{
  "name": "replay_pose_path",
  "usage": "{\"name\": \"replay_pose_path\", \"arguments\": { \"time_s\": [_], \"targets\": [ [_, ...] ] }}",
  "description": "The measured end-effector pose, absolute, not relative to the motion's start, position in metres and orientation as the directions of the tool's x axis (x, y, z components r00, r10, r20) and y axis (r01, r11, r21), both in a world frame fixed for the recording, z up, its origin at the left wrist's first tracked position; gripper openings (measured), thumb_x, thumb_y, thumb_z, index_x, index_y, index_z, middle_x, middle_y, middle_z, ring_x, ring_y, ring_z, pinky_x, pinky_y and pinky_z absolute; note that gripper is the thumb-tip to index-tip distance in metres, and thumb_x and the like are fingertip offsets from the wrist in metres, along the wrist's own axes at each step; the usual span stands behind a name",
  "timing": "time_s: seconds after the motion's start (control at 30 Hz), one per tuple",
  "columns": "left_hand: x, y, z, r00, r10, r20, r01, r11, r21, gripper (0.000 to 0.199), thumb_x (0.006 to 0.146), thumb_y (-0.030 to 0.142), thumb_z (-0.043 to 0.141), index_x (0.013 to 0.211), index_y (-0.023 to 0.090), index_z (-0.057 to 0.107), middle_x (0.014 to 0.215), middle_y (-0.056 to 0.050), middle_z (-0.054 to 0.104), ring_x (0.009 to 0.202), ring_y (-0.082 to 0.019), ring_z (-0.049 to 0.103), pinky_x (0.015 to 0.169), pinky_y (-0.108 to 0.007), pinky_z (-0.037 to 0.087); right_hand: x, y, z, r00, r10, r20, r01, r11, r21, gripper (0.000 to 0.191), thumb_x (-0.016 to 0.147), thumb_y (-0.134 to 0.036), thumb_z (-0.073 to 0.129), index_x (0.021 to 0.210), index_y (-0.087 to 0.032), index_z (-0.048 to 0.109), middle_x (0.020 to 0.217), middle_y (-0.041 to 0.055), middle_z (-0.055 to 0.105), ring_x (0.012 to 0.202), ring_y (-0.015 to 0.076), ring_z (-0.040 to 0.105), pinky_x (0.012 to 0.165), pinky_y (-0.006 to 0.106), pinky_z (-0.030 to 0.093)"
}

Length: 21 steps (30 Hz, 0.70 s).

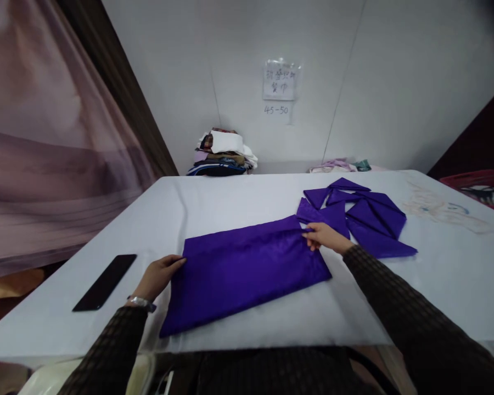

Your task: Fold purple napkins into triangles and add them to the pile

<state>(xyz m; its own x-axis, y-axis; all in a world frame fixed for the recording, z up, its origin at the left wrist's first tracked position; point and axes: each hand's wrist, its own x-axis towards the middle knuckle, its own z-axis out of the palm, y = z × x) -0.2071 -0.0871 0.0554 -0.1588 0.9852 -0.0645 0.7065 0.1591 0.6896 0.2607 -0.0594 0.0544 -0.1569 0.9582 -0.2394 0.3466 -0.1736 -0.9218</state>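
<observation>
A purple cloth (247, 271), folded over into a wide rectangle, lies on the white table in front of me. My left hand (160, 273) pinches its left edge near the upper corner, thumb and fingers together. At the cloth's upper right, my right hand (321, 236) grips the edge of the top layer between thumb and fingers. A strip of the lower layer shows beyond the top layer along the far side. Right beside it, several folded purple cloths (374, 216) lie in an overlapping group, many of them triangular.
A black phone (105, 282) lies on the table (148, 219) at the left. Stacked fabrics (222, 153) and more cloths (337, 165) sit beyond the far edge. A red basket (481, 186) stands at the right, a pink curtain (49, 137) hangs at the left.
</observation>
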Motion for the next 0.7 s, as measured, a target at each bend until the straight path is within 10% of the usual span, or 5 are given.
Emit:
{"name": "replay_pose_path", "arguments": {
  "time_s": [0.7],
  "targets": [
    [-0.213,-0.022,0.02,-0.2,0.98,0.008,0.895,0.18,0.409,0.044,0.074,0.045,0.042,0.093,0.016,0.069,0.091,-0.009,0.073,0.087,-0.026,0.066,0.075,-0.03,0.049,0.252,0.025,0.001,0.08,0.988,-0.131,0.535,-0.154,-0.831,0.022,0.077,-0.009,0.06,0.059,-0.017,0.049,0.039,-0.0076,0.051,0.027,0.0047,0.044,0.032,0.016,0.027]
  ]
}}
